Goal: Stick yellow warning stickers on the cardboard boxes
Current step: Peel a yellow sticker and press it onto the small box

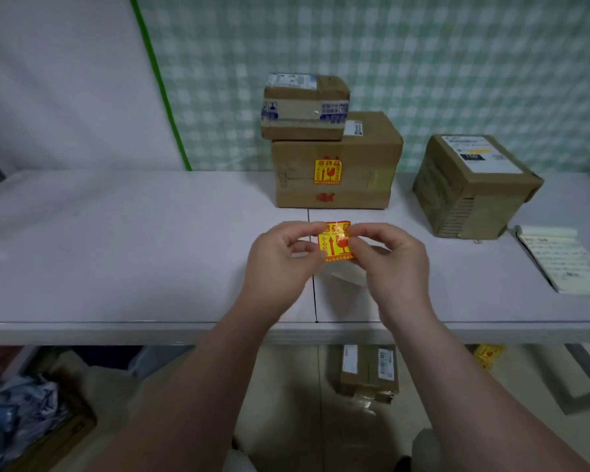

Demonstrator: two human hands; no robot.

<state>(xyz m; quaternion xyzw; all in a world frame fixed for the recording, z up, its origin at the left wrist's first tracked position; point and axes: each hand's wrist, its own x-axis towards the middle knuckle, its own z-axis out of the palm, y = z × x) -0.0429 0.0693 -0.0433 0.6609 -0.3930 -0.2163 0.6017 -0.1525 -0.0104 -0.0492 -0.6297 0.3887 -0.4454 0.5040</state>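
Note:
A yellow warning sticker (334,242) with red print is pinched upright above the table, facing me, between my left hand (280,264) and my right hand (389,264). Its backing paper (349,275) hangs below it. Behind my hands stands a large cardboard box (355,165) that bears a yellow sticker (327,171) on its front. A smaller taped box (304,109) is stacked on top of it. To the right sits a third cardboard box (474,185) with a white shipping label on top.
The white folding table (116,250) has a seam down its middle. A stack of white sheets (562,260) lies at its right end. Under the table are another cardboard box (368,371), yellow stickers (487,356) and a crate of blue-white bags (17,413).

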